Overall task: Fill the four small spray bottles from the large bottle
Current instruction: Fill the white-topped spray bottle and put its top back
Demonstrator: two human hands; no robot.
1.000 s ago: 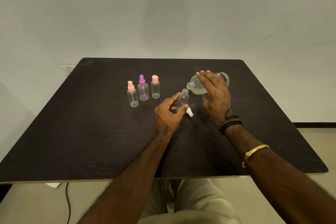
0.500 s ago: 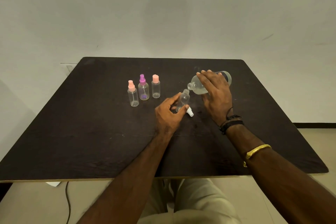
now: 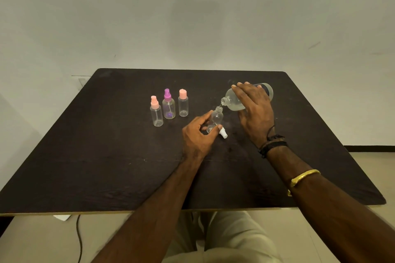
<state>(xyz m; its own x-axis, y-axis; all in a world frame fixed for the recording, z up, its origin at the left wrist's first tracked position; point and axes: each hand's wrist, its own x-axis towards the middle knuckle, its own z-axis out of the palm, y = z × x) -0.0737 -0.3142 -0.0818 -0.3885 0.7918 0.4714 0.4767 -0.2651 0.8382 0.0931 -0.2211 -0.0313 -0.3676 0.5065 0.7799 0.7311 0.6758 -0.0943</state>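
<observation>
Barely anything shifts from a second ago: the large bottle's base drifts a shade rightward, and both grips hold as before. From the head view, our right hand (image 3: 254, 111) curls over the clear, rounded large bottle (image 3: 234, 102), which is tipped nearly flat with its open neck just above the threaded mouth of the uncapped small bottle (image 3: 216, 116). Our left hand (image 3: 198, 136) pinches that clear cylinder low down, upright on the dark, grainy table (image 3: 106, 166). A white spray cap (image 3: 223, 134) lies beside the left thumb. Further left stand the pink-pump bottle (image 3: 156, 113), the purple-pump bottle (image 3: 168, 107) and the pink flat-capped bottle (image 3: 183, 104).
</observation>
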